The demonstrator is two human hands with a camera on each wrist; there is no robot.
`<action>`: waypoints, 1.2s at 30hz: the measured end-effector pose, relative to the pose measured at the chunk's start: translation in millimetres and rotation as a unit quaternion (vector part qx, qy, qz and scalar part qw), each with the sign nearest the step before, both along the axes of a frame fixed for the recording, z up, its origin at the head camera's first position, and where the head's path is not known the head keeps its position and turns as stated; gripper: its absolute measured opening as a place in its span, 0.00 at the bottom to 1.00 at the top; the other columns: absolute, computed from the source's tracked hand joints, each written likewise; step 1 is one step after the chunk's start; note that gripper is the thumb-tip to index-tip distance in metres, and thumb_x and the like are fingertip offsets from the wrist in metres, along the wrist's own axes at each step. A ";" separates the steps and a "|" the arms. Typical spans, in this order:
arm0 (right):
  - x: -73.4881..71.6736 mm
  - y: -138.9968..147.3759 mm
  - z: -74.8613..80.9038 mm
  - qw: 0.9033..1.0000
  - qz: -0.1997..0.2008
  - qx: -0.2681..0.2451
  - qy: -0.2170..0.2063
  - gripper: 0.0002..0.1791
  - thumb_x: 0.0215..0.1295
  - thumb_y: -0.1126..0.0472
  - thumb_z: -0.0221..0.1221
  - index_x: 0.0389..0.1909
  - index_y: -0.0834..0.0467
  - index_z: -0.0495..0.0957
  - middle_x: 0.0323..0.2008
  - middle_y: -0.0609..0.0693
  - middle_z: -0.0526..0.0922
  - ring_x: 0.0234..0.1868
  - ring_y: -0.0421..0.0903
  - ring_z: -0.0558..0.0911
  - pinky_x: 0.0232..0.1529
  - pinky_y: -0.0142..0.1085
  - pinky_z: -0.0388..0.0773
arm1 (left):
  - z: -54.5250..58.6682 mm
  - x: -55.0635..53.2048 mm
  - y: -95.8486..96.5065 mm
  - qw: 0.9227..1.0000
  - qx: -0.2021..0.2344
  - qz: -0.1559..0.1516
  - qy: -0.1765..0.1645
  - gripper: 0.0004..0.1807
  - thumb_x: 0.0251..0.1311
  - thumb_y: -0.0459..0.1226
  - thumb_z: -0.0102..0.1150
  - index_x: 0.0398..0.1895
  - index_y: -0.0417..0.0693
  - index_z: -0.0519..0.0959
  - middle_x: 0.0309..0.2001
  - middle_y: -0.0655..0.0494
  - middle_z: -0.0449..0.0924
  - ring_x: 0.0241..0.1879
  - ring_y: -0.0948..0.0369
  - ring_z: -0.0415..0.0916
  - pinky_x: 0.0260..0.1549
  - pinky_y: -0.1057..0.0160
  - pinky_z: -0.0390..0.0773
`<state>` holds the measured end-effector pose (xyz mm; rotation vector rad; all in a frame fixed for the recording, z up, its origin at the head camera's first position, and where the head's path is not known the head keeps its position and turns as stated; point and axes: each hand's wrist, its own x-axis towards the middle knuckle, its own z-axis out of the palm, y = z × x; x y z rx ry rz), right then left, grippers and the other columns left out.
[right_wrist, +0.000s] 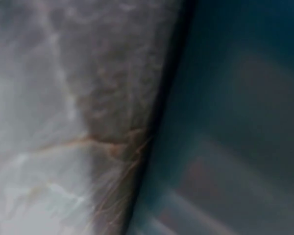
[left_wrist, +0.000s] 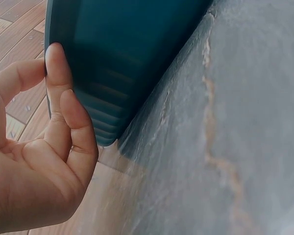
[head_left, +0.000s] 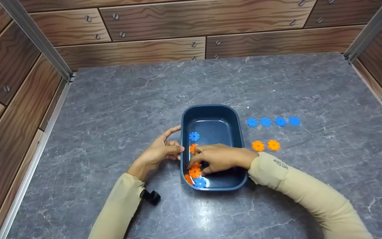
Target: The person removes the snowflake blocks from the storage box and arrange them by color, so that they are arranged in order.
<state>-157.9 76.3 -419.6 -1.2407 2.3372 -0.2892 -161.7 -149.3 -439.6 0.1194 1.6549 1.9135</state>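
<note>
A dark blue plastic tub (head_left: 213,189) stands on the table. At its left wall my left hand (head_left: 159,149) pinches the rim between thumb and fingers; in the left wrist view the left hand (left_wrist: 49,147) has its fingertips against the outer wall. My right hand (head_left: 216,158) reaches down inside the tub, fingers bent over notched plastic discs. An orange disc (head_left: 195,172) lies between its fingertips and thumb; I cannot tell whether they grip it. Nearby in the tub are more orange discs and a blue disc (head_left: 199,182), with another blue disc (head_left: 194,136) farther back.
Right of the tub, several blue discs (head_left: 266,122) lie in a row, with two orange discs (head_left: 258,146) in a nearer row. Wood-patterned panels (head_left: 158,25) enclose the grey marbled table (head_left: 128,96). The right wrist view is blurred, showing the tub's outer wall (right_wrist: 225,122).
</note>
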 end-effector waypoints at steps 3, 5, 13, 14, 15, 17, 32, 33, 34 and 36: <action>-0.4 0.6 -0.3 1.000 0.000 -0.002 0.000 0.22 0.61 0.54 0.64 0.57 0.38 0.77 0.40 0.45 0.72 0.36 0.40 0.68 0.34 0.32 0.65 | -0.3 -0.1 0.1 1.000 0.002 0.001 0.000 0.44 0.56 0.24 0.56 0.74 0.50 0.50 0.21 0.60 0.77 0.19 0.64 0.76 0.24 0.68 0.77; -0.6 0.9 -0.6 1.000 -0.001 -0.003 0.000 0.21 0.61 0.54 0.64 0.56 0.39 0.78 0.40 0.44 0.72 0.37 0.40 0.69 0.34 0.32 0.66 | -0.2 -0.2 0.1 1.000 0.002 0.001 0.000 0.44 0.56 0.24 0.56 0.75 0.50 0.50 0.21 0.60 0.77 0.19 0.64 0.76 0.24 0.68 0.77; -0.6 1.1 -0.8 1.000 0.012 -0.004 0.015 0.20 0.61 0.53 0.63 0.55 0.38 0.78 0.43 0.44 0.73 0.39 0.40 0.71 0.36 0.33 0.68 | 1.1 -0.1 -0.4 1.000 -0.003 0.000 -0.001 0.43 0.56 0.25 0.57 0.74 0.51 0.51 0.21 0.59 0.77 0.19 0.63 0.77 0.25 0.67 0.78; -0.4 1.4 -0.6 1.000 0.012 -0.005 0.016 0.20 0.61 0.54 0.63 0.55 0.38 0.78 0.44 0.44 0.74 0.40 0.40 0.71 0.36 0.33 0.68 | 1.2 -0.1 -0.4 1.000 -0.003 0.000 -0.001 0.43 0.56 0.25 0.57 0.74 0.51 0.51 0.21 0.59 0.77 0.20 0.63 0.77 0.25 0.67 0.79; -0.3 1.6 -0.4 1.000 0.013 -0.007 0.018 0.20 0.61 0.54 0.63 0.55 0.39 0.78 0.44 0.44 0.74 0.41 0.40 0.72 0.37 0.34 0.69 | 1.3 0.0 -0.4 1.000 -0.002 0.000 -0.002 0.44 0.56 0.25 0.57 0.74 0.51 0.51 0.21 0.59 0.77 0.20 0.63 0.77 0.26 0.67 0.79; -0.2 2.1 0.3 1.000 0.012 -0.010 0.018 0.20 0.61 0.54 0.63 0.55 0.39 0.78 0.45 0.44 0.75 0.44 0.41 0.74 0.41 0.37 0.72 | 1.3 0.0 -0.6 1.000 -0.002 -0.001 -0.002 0.43 0.56 0.25 0.57 0.74 0.51 0.51 0.21 0.59 0.77 0.19 0.63 0.77 0.25 0.67 0.78; -1.8 19.4 26.2 0.996 0.008 -0.069 0.055 0.21 0.61 0.53 0.64 0.56 0.45 0.78 0.45 0.46 0.75 0.39 0.41 0.72 0.39 0.34 0.71 | 0.3 -0.4 -0.7 1.000 0.001 -0.003 0.002 0.43 0.56 0.24 0.57 0.74 0.50 0.51 0.21 0.60 0.78 0.19 0.64 0.77 0.24 0.68 0.77; -2.2 21.4 28.6 0.996 0.005 -0.071 0.058 0.21 0.61 0.53 0.64 0.56 0.45 0.78 0.44 0.46 0.74 0.39 0.41 0.72 0.39 0.34 0.71 | 0.3 -0.4 -0.7 1.000 0.002 -0.002 0.002 0.44 0.56 0.24 0.57 0.74 0.50 0.51 0.21 0.60 0.78 0.19 0.64 0.76 0.24 0.68 0.77; -2.6 23.4 31.0 0.996 0.003 -0.072 0.059 0.20 0.61 0.53 0.63 0.56 0.45 0.78 0.44 0.46 0.74 0.39 0.41 0.72 0.39 0.34 0.71 | 0.4 -0.4 -0.7 1.000 0.001 -0.002 0.002 0.44 0.56 0.24 0.57 0.74 0.50 0.51 0.21 0.60 0.78 0.19 0.64 0.76 0.24 0.68 0.77; -3.4 27.8 36.0 0.995 -0.003 -0.077 0.062 0.20 0.62 0.52 0.63 0.56 0.46 0.78 0.42 0.46 0.74 0.40 0.41 0.73 0.40 0.34 0.72 | 0.4 -0.3 -0.9 1.000 -0.001 -0.003 0.002 0.44 0.56 0.25 0.57 0.74 0.50 0.50 0.21 0.60 0.78 0.19 0.64 0.77 0.25 0.68 0.77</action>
